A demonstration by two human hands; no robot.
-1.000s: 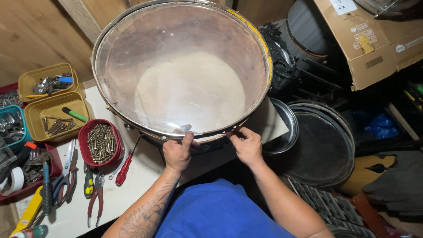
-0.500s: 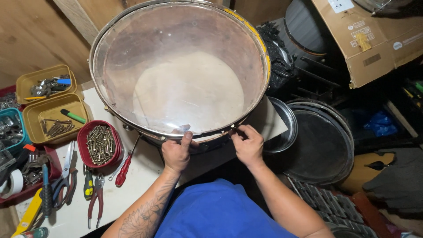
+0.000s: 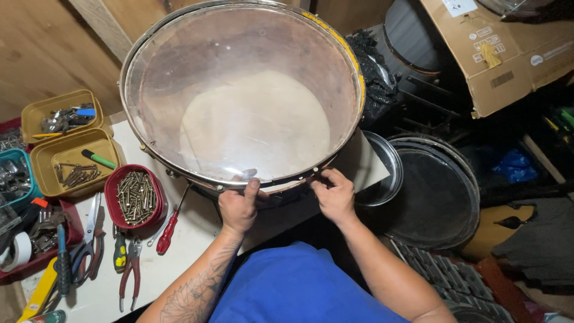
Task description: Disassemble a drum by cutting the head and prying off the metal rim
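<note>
The left hand [image 3: 240,206] closes on the near metal rim of the big drum [image 3: 245,96], thumb on its clear head, and the right hand [image 3: 335,194] pinches the same rim just beside it. The drum stands on the white counter [image 3: 179,257] and overhangs its near edge. A red-handled screwdriver [image 3: 170,227] lies near the left hand, beside a red tub of screws [image 3: 136,194]; pliers [image 3: 133,269] lie further left, where bare counter remains.

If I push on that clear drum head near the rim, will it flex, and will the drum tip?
The clear drum head likely dents under a push; it looks thin. The drum overhangs the white table, so it may tip. The left hand and right hand steady its rim.
</note>
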